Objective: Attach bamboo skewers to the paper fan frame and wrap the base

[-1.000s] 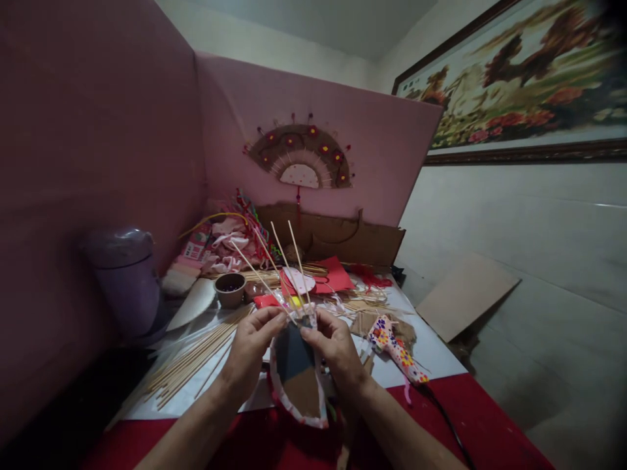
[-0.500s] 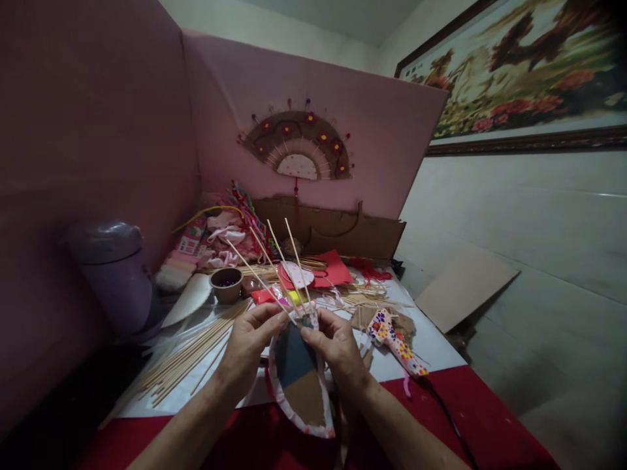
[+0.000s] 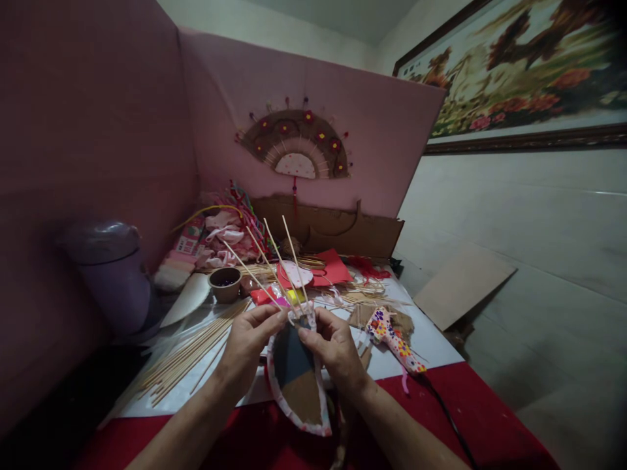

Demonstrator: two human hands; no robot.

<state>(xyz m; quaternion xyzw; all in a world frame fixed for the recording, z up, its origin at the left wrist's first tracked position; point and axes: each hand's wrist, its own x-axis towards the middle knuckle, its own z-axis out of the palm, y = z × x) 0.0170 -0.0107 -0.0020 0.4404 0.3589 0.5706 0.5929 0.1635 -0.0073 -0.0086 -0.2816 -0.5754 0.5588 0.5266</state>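
Observation:
Between my hands is a half-round cardboard piece [image 3: 301, 398] with a white, pink-spotted cloth edge, tilted on end. Several thin wooden sticks [image 3: 274, 254] fan up and away from its upper end. My left hand [image 3: 249, 343] pinches the base of the leftmost stick against the cardboard's edge. My right hand [image 3: 337, 346] grips the upper right edge, thumb on the blue-grey face and fingers behind. Just beyond the sticks lie a spotted white half-round piece [image 3: 296, 274], red paper [image 3: 336, 269] and a yellow packet [image 3: 294, 297].
Loose sticks [image 3: 196, 356] lie at the left, near a brown cup [image 3: 225, 285]. A flower-patterned glue gun [image 3: 396, 339] with a black cord rests at the right. A purple bin [image 3: 115, 281] stands far left. A decorated fan [image 3: 296, 143] hangs on the pink panel.
Both hands keep their hold on the cardboard piece and the sticks. The whole view has shifted very slightly; nothing has been let go.

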